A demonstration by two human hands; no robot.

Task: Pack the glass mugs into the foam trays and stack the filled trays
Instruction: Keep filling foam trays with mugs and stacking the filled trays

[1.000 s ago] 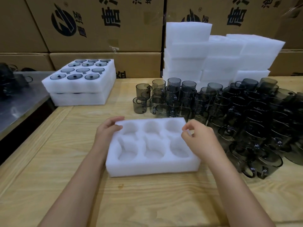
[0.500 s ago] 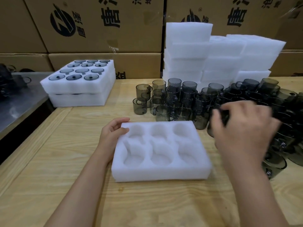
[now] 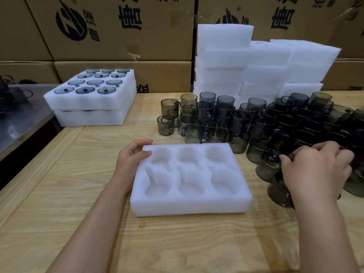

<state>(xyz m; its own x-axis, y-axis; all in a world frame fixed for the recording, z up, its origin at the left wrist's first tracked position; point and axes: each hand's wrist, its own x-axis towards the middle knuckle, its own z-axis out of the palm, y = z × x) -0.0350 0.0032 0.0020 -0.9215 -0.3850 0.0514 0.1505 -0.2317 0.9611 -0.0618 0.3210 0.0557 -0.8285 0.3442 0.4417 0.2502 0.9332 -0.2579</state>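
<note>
A wooden table (image 3: 59,194) is standing before stacked cardboard boxes (image 3: 110,28), with a metal counter (image 3: 17,123) adjoining at left. Filled trays (image 3: 88,107) are sitting stacked at far left. Spare foam (image 3: 226,56) is piled behind the crowd of mugs (image 3: 236,119). The left hand (image 3: 132,160) is gripping the far-left corner of the empty tray (image 3: 189,205), thumb on top. The right hand (image 3: 315,170), right of that tray, is curling its fingers round one near mug (image 3: 266,168).
</note>
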